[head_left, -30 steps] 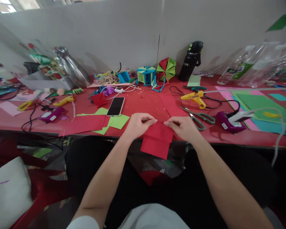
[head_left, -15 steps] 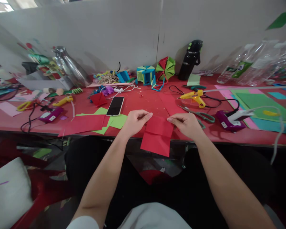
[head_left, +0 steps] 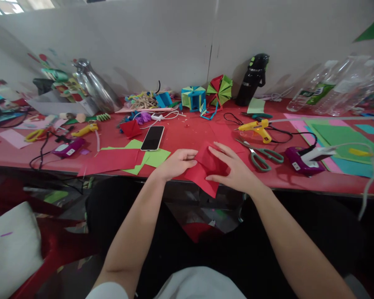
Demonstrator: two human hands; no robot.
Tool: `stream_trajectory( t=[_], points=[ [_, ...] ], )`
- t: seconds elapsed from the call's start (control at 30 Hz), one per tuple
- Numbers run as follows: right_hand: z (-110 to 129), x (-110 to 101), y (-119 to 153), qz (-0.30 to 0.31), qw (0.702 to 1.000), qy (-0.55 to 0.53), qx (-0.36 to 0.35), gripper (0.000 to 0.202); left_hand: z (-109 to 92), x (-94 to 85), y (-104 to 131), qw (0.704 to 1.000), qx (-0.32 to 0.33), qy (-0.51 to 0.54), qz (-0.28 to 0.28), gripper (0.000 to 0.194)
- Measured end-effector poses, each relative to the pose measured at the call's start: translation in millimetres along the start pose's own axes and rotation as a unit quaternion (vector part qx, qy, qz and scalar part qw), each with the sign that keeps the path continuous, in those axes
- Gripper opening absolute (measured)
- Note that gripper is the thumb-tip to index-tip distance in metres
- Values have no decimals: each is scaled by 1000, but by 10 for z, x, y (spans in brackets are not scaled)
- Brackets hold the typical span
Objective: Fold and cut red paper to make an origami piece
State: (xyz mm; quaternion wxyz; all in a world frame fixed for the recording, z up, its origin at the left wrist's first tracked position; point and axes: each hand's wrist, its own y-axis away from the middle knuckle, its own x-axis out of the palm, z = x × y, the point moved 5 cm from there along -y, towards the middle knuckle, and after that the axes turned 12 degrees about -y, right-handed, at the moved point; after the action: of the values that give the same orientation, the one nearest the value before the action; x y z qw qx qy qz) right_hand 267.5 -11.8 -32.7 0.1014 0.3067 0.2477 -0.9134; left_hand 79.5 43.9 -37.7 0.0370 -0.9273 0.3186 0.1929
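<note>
A sheet of red paper [head_left: 208, 164], creased and bent, is between my hands at the table's front edge, its lower corner hanging over the edge. My left hand [head_left: 177, 163] pinches its left side between thumb and curled fingers. On the other side, my right hand [head_left: 233, 169] has its thumb and fingers spread apart, the tips touching the paper. Close to my right hand lie green-handled scissors [head_left: 260, 160]. Left of my left hand are red paper sheets [head_left: 114, 161] over light green paper [head_left: 158, 158], with a phone [head_left: 152, 138] beside them.
A yellow glue gun [head_left: 254, 129] and a purple power socket [head_left: 302, 160] with cables sit on the right. Coloured sheets [head_left: 345, 139] and plastic bottles [head_left: 314, 89] lie beyond. At the back stand a black bottle [head_left: 252, 81], paper lanterns [head_left: 193, 99] and a steel jug [head_left: 96, 87].
The red paper has gone from lying nearly flat to bent and turned. My right hand has loosened its pinch, spreading its fingers along the paper. The view has shifted slightly.
</note>
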Motion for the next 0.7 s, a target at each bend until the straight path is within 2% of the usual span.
stream_trajectory(
  t=[0.07, 0.13, 0.23, 0.33, 0.47, 0.53, 0.63, 0.7],
  points=[
    [-27, 16, 8, -7, 1000, 9, 11, 82, -38, 47, 22, 998, 5, 40, 55, 34],
    [-52, 3, 7, -18, 1000, 2, 19, 71, -64, 56, 31, 997, 7, 44, 64, 39],
    [-49, -42, -2, -45, 999, -26, 13, 44, -67, 8, 18, 1000, 0, -7, 1, 34],
    [-7, -80, -13, -80, 995, -55, 2, 31, -39, -24, 6, 998, -20, -39, -46, 29],
    [-1, -166, -20, -150, 986, -75, 22, 22, 0, -75, 19, 989, -32, -117, -88, 26],
    [-52, -233, -12, -194, 975, -94, 57, 22, 33, -70, 30, 986, -48, -140, -73, 34],
    [-155, -264, -12, -203, 959, -165, 110, 22, 37, -7, 28, 994, -36, -99, -33, 55],
    [-202, -248, -24, -192, 953, -198, 127, 30, -1, 39, 9, 998, 0, -55, -25, 59]
  ],
)
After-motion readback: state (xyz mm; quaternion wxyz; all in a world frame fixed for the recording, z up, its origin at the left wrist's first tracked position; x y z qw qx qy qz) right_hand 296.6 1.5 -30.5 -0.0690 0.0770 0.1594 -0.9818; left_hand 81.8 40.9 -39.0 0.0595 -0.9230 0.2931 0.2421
